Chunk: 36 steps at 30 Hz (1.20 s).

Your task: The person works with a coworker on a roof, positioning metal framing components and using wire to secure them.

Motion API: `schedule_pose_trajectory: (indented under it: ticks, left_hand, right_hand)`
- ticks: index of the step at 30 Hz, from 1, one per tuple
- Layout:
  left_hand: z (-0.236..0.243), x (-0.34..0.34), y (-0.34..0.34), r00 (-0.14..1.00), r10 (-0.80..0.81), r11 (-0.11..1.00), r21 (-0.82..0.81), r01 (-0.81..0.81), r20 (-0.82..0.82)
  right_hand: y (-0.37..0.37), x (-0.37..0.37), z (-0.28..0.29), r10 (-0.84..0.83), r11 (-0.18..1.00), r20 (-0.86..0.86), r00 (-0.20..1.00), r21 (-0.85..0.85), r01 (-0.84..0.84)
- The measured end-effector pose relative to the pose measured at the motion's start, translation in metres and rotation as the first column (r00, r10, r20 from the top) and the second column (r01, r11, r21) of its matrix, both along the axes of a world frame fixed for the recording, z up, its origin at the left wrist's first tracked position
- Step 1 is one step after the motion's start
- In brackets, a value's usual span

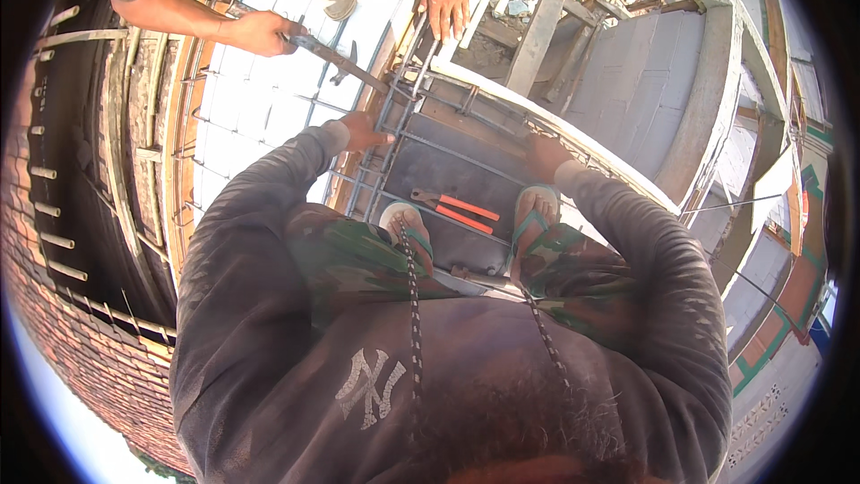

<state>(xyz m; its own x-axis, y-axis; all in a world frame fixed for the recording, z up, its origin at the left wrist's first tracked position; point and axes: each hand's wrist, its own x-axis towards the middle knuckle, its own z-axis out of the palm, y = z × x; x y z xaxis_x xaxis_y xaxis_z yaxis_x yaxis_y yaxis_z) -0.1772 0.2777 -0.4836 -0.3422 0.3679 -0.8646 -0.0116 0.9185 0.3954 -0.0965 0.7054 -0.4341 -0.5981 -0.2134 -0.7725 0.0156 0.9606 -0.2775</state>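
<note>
strong daylight bleached the panel (237, 94); the sweater (493, 358) looked dim, hazy; the roof (98, 385) bent along the black rim.

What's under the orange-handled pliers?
A dark panel shows around the pliers and in the gap between their handles. Whatever lies directly beneath the handles and head is covered, so can't be seen.

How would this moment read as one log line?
Left hand: at rebar; right hand: near rebar; orange-handled pliers: between feet; co-worker's hand: holding long tool
</note>
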Motion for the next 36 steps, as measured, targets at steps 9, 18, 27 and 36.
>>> schedule_pose_trajectory:
  ticks: [9, 18, 27, 36]
  left_hand:
    - [0.159, -0.071, 0.022, 0.949, 0.121, 0.991, 0.017, -0.131, 0.291]
    - [0.148, -0.063, 0.163, 0.990, -0.068, 0.976, 0.199, 0.092, -0.126]
    - [0.021, 0.005, 0.203, 0.855, -0.113, 0.980, 0.085, 0.180, -0.507]
    - [-0.013, -0.022, 0.191, 0.906, -0.197, 0.977, -0.002, 0.211, -0.374]
  right_hand:
    - [0.105, 0.040, 0.114, -0.334, 0.941, -0.059, 0.941, -0.082, 0.329]
    - [0.181, 0.191, 0.063, -0.820, 0.571, -0.113, 0.562, -0.249, 0.783]
    - [0.136, 0.197, -0.053, -0.844, -0.537, 0.297, -0.447, -0.448, 0.715]
    - [0.201, 0.185, -0.083, -0.996, -0.075, -0.022, -0.088, -0.338, 0.938]
